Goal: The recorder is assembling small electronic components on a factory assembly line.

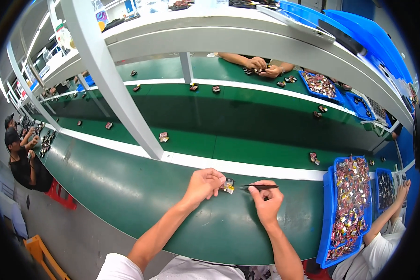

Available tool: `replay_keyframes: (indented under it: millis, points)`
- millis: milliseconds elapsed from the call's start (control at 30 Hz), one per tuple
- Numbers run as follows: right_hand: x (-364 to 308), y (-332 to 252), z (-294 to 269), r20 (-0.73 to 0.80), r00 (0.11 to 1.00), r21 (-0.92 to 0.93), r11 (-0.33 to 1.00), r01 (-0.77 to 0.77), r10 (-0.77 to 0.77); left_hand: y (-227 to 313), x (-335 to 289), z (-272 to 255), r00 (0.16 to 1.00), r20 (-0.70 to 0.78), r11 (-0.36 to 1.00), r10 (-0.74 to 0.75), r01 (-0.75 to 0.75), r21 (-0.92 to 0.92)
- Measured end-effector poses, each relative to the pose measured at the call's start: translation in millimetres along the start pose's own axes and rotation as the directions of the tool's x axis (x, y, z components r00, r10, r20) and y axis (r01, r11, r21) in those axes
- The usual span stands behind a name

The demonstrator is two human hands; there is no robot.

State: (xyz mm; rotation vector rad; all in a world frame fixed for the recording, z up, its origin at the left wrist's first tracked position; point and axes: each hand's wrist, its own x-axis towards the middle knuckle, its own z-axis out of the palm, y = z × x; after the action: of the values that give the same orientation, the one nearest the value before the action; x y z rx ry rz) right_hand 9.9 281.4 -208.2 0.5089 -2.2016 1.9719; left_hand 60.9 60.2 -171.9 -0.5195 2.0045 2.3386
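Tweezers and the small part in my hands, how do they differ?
The tweezers are slim and dark; the small part is blocky, with a yellow patch. The right hand holds the tweezers, the left hand the small part. Both are over the green bench.

A factory hall — small-part assembly by hand.
A green conveyor belt (256, 151) with spaced-out small assemblies (164, 136) crosses mid-frame; people (25, 168) in dark caps (12, 136) are at the green workbench (107, 175) at far left; black tweezers (267, 187) are in use at lower centre; another person's hands (271, 71) work at upper right — and blue bins (329, 210) heaped with components (352, 196) stand at right.
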Motion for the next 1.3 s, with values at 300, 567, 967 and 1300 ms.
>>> replay_keyframes:
  millis: [300, 567, 967, 1300]
  points:
    - [-11.5, -35.8, 11.7, 0.12, 0.971, 0.368, 0.899, -0.238, 0.208, -37.8, -11.8, 9.1, 0.991, -0.02, 0.991, 0.132, -0.133, -0.017]
    - [-20.6, -17.8, 14.1, 0.127, 0.99, -0.011, 0.998, -0.067, 0.068, -34.9, -18.0, 20.2, 0.976, -0.082, 0.978, 0.204, -0.2, 0.062]
    - [-18.1, -18.3, 13.4, 0.145, 0.98, -0.007, 0.991, -0.133, 0.133, -39.2, -22.5, 25.8, 0.956, -0.075, 0.953, 0.284, -0.272, 0.136]
    - [-14.0, -21.5, 11.9, 0.188, 0.942, 0.265, 0.909, -0.321, 0.278, -41.5, -26.1, 28.2, 0.924, -0.047, 0.918, 0.379, -0.369, 0.143]
